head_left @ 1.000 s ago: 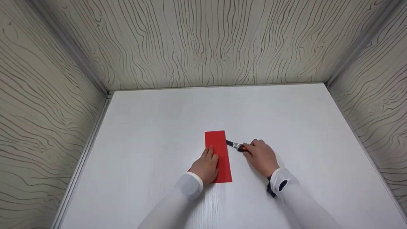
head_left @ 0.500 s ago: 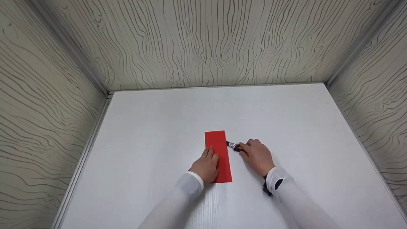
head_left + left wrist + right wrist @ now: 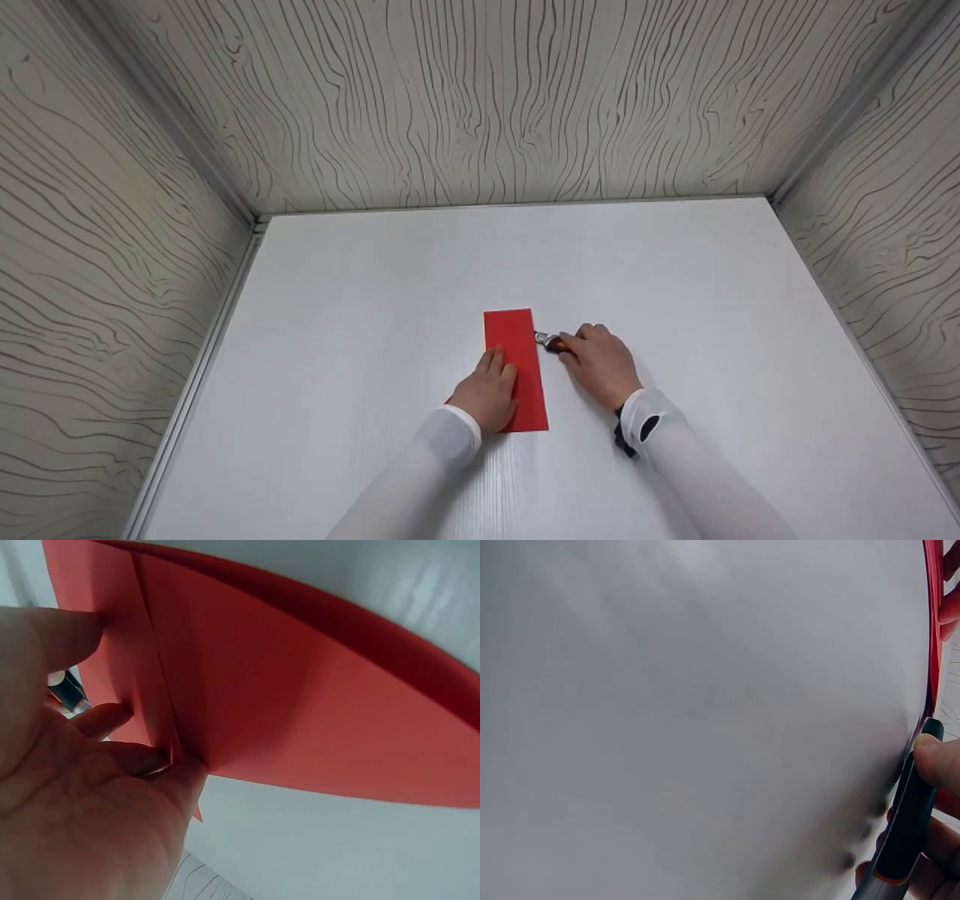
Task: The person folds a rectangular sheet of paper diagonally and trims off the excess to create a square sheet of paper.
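Note:
A folded sheet of red paper (image 3: 511,328) lies lengthwise on the white table. My left hand (image 3: 486,391) rests flat on its lower left part, fingers pointing away from me. In the left wrist view the paper (image 3: 300,697) shows layers, with its loose side bowed up. My right hand (image 3: 602,366) grips a utility knife (image 3: 555,343) with a dark and orange handle and a metal collar. The knife's front end meets the paper's right edge, its blade mostly hidden there. The right wrist view shows the thumb along the knife's handle (image 3: 907,825).
The white table top (image 3: 360,300) stretches round both hands. Wood-patterned panels (image 3: 480,105) stand behind it and at both sides, joined by grey metal strips. A dark strap (image 3: 624,435) sits at the right wrist.
My right hand has moved left and slightly away from me with the knife. The dark blade has gone out of sight at the paper's right edge. The left hand stays in place.

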`<action>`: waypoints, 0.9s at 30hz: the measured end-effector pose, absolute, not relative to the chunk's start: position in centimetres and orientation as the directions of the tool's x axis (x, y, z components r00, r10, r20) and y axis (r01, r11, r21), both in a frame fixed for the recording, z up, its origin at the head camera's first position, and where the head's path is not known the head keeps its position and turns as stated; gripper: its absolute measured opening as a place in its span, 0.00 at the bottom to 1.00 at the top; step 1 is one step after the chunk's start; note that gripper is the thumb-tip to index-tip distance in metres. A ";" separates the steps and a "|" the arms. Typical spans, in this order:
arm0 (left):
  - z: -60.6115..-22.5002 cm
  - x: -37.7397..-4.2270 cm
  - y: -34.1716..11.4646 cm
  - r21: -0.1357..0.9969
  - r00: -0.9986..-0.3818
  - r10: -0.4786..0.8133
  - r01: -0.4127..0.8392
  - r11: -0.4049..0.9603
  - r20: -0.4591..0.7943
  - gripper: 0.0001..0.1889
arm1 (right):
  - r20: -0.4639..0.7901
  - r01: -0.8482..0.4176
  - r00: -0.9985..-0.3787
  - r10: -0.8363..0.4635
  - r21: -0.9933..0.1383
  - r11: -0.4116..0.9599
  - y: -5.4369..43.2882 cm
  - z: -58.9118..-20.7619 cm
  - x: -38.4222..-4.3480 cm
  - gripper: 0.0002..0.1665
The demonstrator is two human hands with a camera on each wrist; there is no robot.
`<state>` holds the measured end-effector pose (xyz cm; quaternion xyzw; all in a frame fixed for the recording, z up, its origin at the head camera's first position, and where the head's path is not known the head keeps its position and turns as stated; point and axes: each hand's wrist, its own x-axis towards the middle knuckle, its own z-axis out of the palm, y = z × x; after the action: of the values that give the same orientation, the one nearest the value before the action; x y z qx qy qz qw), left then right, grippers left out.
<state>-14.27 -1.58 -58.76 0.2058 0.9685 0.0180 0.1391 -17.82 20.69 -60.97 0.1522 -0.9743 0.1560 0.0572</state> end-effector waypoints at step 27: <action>-58.7 -14.3 -1.7 0.121 -0.875 0.406 0.387 0.914 -0.266 0.28 | 0.198 -0.315 -0.944 -0.263 -0.307 0.898 22.3 -60.9 -18.0 0.20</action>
<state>-14.27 -1.72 -58.75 0.2048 0.9676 0.0319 0.1441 -18.01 22.26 -60.92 0.1488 -0.9712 0.1698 0.0757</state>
